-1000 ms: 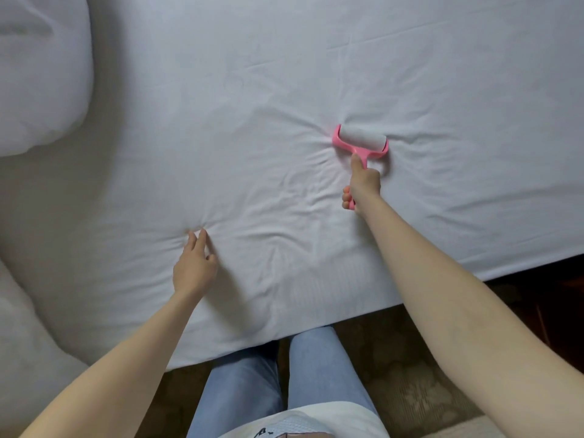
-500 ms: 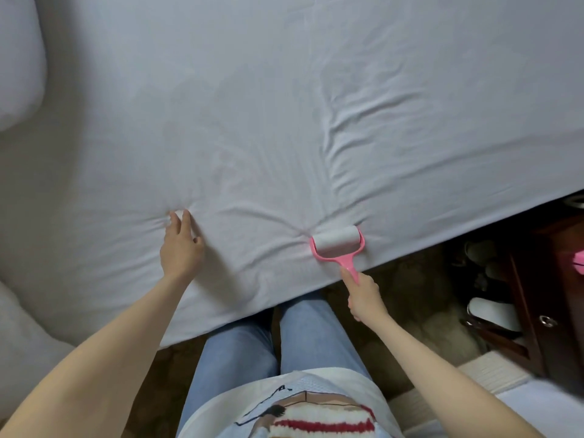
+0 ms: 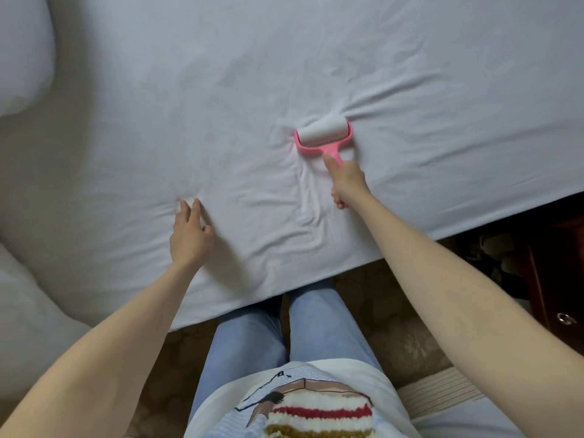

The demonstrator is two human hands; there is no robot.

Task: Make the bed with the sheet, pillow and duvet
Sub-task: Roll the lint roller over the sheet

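Sheet point(image 3: 221, 90) — pillow point(image 3: 22, 52) cut off left

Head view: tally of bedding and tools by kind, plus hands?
Sheet: 1, spread on the bed
Pillow: 1, top-left corner
Duvet: 1, bunched at the lower left
Lint roller: 1, pink, on the sheet, held by the right hand
Hands: 2, the left hand pressing the sheet
Total: 6

The right hand point(image 3: 347, 181) has pushed the pink lint roller point(image 3: 323, 134) from the near edge of the bed back up onto the sheet point(image 3: 284, 74). Fresh creases fan out around the roller, and the wrinkles have shifted.
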